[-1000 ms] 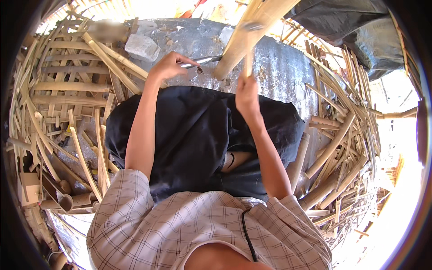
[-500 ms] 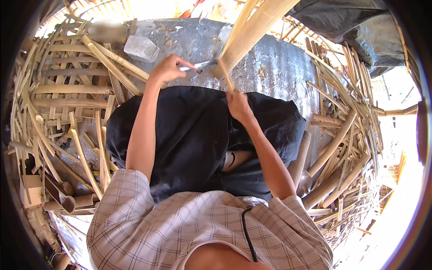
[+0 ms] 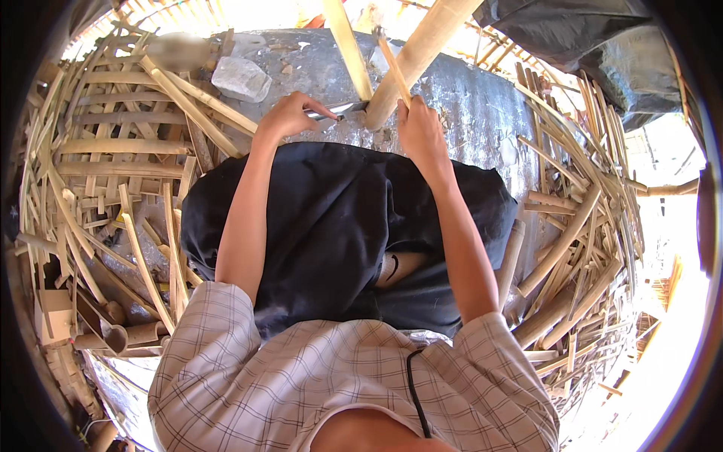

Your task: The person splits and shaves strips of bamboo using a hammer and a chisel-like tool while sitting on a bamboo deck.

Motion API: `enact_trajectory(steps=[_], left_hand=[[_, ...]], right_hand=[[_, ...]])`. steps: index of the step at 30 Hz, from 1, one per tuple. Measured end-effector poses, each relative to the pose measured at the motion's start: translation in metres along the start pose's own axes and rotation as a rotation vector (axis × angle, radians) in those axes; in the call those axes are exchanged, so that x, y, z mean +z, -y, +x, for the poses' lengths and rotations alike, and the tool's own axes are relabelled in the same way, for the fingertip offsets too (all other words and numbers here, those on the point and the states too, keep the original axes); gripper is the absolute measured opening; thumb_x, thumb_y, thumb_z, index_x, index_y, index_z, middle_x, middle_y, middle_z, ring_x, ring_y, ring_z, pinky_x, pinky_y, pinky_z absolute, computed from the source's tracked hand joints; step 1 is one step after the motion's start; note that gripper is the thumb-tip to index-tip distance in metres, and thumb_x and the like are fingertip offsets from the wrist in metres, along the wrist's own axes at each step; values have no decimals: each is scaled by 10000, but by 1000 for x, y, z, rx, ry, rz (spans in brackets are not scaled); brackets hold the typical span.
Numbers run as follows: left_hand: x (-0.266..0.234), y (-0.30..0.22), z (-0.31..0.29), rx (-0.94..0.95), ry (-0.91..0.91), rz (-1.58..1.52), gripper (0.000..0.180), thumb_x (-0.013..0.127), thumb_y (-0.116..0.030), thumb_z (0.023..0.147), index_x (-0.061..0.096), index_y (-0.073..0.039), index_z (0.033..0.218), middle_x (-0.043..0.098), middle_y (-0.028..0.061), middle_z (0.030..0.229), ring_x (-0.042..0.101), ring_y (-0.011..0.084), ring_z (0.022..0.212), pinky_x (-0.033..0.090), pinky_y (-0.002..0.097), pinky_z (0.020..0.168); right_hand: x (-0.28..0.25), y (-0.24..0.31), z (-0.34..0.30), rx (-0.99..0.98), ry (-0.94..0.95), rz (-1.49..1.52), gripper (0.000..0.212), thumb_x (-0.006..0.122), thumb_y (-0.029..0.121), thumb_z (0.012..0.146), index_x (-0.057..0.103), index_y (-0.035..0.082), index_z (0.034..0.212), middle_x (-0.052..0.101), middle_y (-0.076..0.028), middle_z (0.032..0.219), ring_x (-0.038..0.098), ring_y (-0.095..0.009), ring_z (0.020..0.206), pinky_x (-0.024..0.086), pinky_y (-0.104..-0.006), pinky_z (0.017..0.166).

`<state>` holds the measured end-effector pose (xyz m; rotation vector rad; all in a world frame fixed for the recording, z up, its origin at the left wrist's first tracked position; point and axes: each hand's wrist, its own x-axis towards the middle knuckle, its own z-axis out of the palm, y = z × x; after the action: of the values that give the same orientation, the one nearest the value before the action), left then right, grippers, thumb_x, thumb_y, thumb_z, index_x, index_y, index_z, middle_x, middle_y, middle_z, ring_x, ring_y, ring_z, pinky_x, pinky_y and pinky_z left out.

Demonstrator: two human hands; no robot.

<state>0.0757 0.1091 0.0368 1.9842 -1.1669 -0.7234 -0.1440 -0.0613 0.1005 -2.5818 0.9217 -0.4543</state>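
Note:
My left hand is closed around a metal blade, which reaches right to the lower end of a thick bamboo pole. A split bamboo strip slants away on the pole's left, its lower end by the blade. My right hand grips the wooden handle of a hammer. Its small dark head is up at the far side, apart from the blade and passing in front of the pole. Black cloth covers my lap below both hands.
A pale stone block lies on the grey sheet ahead. Woven bamboo slats and loose strips crowd the left; a pile of bamboo pieces fills the right. Black plastic sheeting hangs at the far right.
My right hand has moved forward and right, lifting the hammer head away from the blade. The strip and the pole now stand farther apart. My left hand has shifted slightly right with the blade.

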Motion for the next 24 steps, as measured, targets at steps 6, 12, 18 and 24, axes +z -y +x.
enact_trajectory(steps=[6, 12, 18, 24], left_hand=[[-6, -6, -5, -45, 51, -15, 475, 724, -12, 691, 820, -275, 1074, 760, 121, 963, 684, 237, 822, 515, 344, 760], [3, -2, 4, 5, 124, -97, 471, 687, 14, 727, 808, -187, 1136, 718, 30, 877, 529, 109, 678, 428, 296, 633], [-15, -35, -25, -289, 262, -85, 447, 686, 39, 757, 805, -162, 1138, 598, -28, 731, 411, 71, 514, 283, 291, 458], [-11, 14, -107, -74, 74, -44, 403, 703, 26, 767, 799, -126, 1128, 682, 44, 841, 539, 100, 633, 418, 292, 589]], right_hand=[[49, -63, -18, 121, 279, -219, 308, 556, 246, 999, 665, -33, 1069, 680, -328, 997, 672, -515, 957, 546, -576, 833], [64, -105, -26, 234, 267, -148, 309, 559, 276, 1001, 656, 5, 1112, 671, -306, 1072, 667, -514, 1001, 547, -571, 875], [65, -102, -23, 252, 439, -241, 254, 559, 200, 980, 662, 18, 1123, 664, -279, 1148, 665, -469, 1091, 556, -544, 909], [58, -113, -14, 212, 476, -259, 270, 548, 180, 981, 663, 21, 1167, 657, -273, 1198, 659, -458, 1132, 550, -535, 937]])
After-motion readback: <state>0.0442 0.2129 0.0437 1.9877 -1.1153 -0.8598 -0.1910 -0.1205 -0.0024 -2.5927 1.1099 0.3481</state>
